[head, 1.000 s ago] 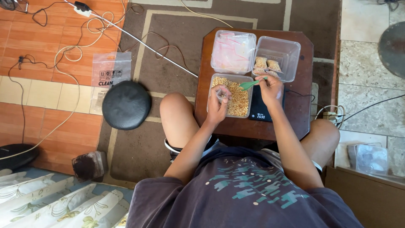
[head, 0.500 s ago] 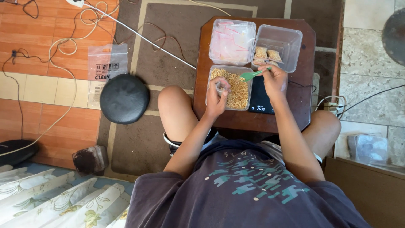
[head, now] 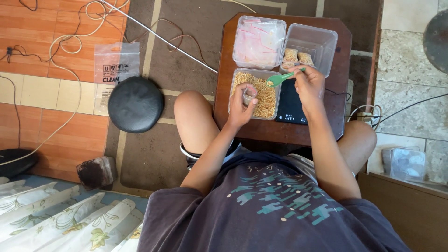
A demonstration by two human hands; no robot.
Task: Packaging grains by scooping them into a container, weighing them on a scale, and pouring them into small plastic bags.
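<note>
A green spoon (head: 280,78), pinched in the right hand (head: 309,84), was best kept level over the grain tub (head: 257,95), where a small bag (head: 247,97) was clamped by left hand (head: 242,106) fingers.

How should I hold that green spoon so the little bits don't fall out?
Grip the green spoon by the thin end of its handle, coming from the right, as the right hand does. The bowl points left over the tub of grain and carries a small heap, so keeping the handle level looks safest. The left hand holds a small bag beside it.
</note>
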